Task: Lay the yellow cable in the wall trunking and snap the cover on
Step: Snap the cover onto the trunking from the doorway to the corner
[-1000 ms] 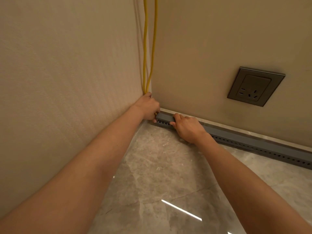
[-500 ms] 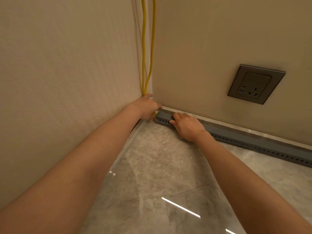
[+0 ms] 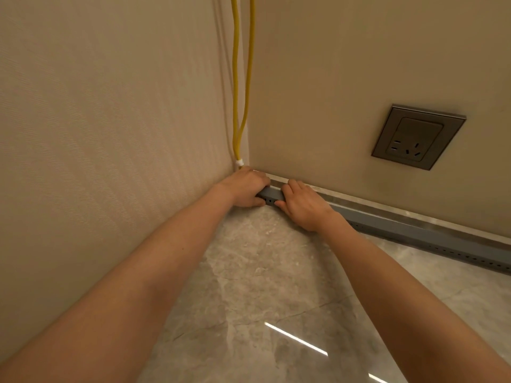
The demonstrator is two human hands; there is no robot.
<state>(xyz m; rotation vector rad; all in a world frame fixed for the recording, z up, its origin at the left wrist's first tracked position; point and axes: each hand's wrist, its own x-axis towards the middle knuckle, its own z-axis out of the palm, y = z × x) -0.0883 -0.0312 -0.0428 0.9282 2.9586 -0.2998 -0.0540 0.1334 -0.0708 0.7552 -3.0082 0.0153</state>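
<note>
While my left hand (image 3: 246,186) and right hand (image 3: 301,205) each clamp the grey trunking (image 3: 456,248) mid-frame, yellow cable (image 3: 236,106) looks laid; I judge the cover (image 3: 414,227) unsnapped at the corner.

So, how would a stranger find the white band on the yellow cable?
In the corner where the walls meet, the yellow cable runs down in two strands. Just above the left hand, a white band wraps both, the only white spot on the yellow.

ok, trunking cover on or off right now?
On along the visible run: the trunking shows a solid grey top. At the corner the left hand and right hand hide it: cannot tell.
</note>
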